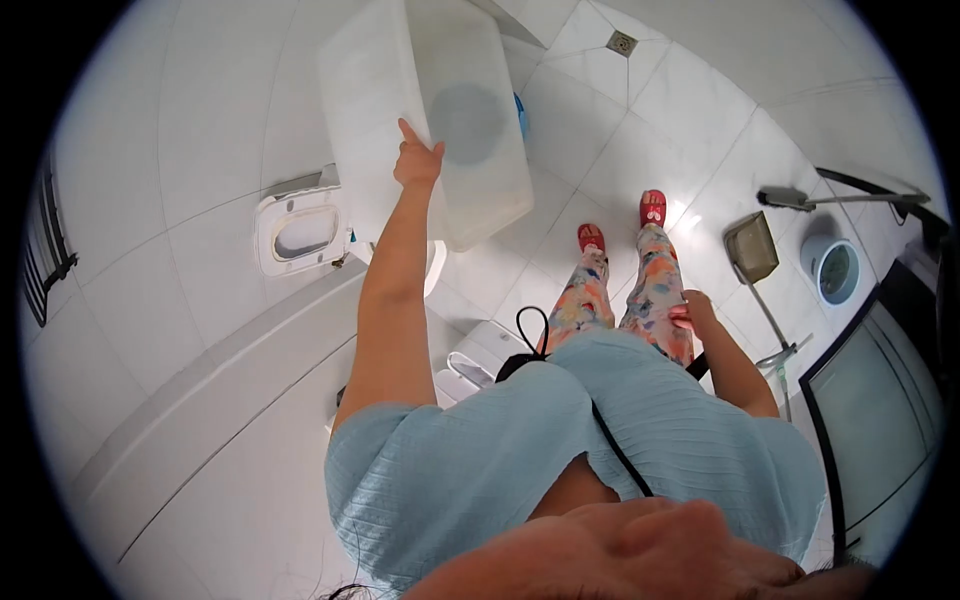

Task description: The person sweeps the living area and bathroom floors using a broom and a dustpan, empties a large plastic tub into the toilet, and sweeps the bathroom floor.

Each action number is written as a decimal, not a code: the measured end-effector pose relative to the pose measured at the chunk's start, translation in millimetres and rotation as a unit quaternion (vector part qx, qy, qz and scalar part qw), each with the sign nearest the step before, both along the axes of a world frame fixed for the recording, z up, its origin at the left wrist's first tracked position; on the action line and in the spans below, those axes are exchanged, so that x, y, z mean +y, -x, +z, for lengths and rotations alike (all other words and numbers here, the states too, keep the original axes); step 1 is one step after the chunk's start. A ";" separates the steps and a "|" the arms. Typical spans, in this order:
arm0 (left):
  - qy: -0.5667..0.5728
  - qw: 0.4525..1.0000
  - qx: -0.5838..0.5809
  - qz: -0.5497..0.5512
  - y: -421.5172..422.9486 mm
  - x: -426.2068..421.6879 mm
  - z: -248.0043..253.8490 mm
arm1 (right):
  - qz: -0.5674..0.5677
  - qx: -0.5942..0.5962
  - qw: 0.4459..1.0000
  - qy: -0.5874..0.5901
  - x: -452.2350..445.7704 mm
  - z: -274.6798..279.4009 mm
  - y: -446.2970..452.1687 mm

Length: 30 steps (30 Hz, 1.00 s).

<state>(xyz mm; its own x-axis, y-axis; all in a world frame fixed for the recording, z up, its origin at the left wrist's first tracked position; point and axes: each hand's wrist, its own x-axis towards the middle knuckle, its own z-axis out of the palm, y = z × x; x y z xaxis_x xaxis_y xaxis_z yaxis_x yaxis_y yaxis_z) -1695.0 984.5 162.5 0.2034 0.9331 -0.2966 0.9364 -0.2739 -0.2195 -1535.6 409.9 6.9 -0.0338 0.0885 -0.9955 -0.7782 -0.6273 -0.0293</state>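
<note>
My left hand [418,164] reaches forward and grips the edge of a large, whitish translucent plastic box [370,90]. The thumb is on one side of the edge and a finger stretches along the other. A round greyish shape [468,123] shows at the box's wall; I cannot tell whether it is inside or behind. Part of a blue thing [522,115] sticks out past the box. My right hand [688,311] hangs by the thigh, against the flowered trousers [655,270], with its fingers loosely apart and nothing visible in them.
Left of the box is a toilet with its seat [300,238] raised. A dustpan [752,247], a light-blue bucket [832,268] and a brush [786,198] stand to the right. A white bin [485,360] is near my legs; a drain [621,42] lies in the tiled floor.
</note>
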 end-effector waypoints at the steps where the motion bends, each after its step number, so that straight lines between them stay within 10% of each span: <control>1: -0.008 1.000 0.009 -0.002 3.5 -5.5 0.6 | 0.007 -0.021 1.000 0.004 -16.2 0.0 5.0; 7: -0.031 0.996 -0.018 -0.085 31.4 -43.2 11.2 | -0.106 -0.100 0.988 0.054 -93.7 10.4 86.2; 12: -0.056 0.902 -0.210 -0.373 65.2 -81.4 4.5 | -0.187 -0.171 0.961 0.107 -153.0 -21.1 209.5; 22: 0.152 0.782 -0.207 -0.567 50.9 -244.0 25.7 | -0.078 -0.302 0.933 0.176 -213.2 20.7 366.3; 26: 0.282 0.748 -0.159 -0.579 68.3 -295.0 12.6 | -0.231 -0.251 0.933 0.116 -258.5 -10.2 464.1; 30: 0.377 0.770 -0.056 -0.511 85.5 -341.6 -15.8 | 0.011 -0.300 0.935 0.189 -294.6 -24.1 526.8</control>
<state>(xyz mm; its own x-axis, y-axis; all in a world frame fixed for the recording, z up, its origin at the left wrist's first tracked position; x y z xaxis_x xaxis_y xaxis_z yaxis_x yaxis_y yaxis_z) -1780.4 642.9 146.7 0.7813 -0.1606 -0.6032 0.1482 -0.8909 0.4292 -2062.5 115.3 -17.2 0.5441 -0.2669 -0.7954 -0.6786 -0.6976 -0.2301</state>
